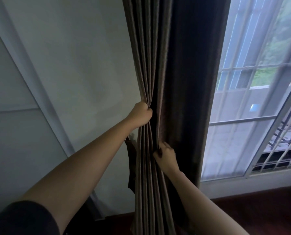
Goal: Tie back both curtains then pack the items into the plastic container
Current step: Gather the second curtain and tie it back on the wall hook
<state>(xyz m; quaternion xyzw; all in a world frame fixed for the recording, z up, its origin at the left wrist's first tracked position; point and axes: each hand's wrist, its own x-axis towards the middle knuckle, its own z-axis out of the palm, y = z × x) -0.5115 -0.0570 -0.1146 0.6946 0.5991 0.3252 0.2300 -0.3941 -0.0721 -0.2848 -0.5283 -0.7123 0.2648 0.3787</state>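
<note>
The curtain (158, 65) hangs at 12 o'clock. The left hand (141, 114) has its fingers clamped round the pleats, holding them as 1 bunch. At its 5 o'clock the right hand (166, 156) pinches an inner fold, probably to add it. The tieback (131, 153) dangles unused at 7 o'clock.

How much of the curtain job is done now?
Nothing looks finished yet. The left hand grips the gathered curtain and the right hand pinches its folds lower down. The dark strap hangs loose beside it, untied. The other curtain and packing are out of view, likely still left.
</note>
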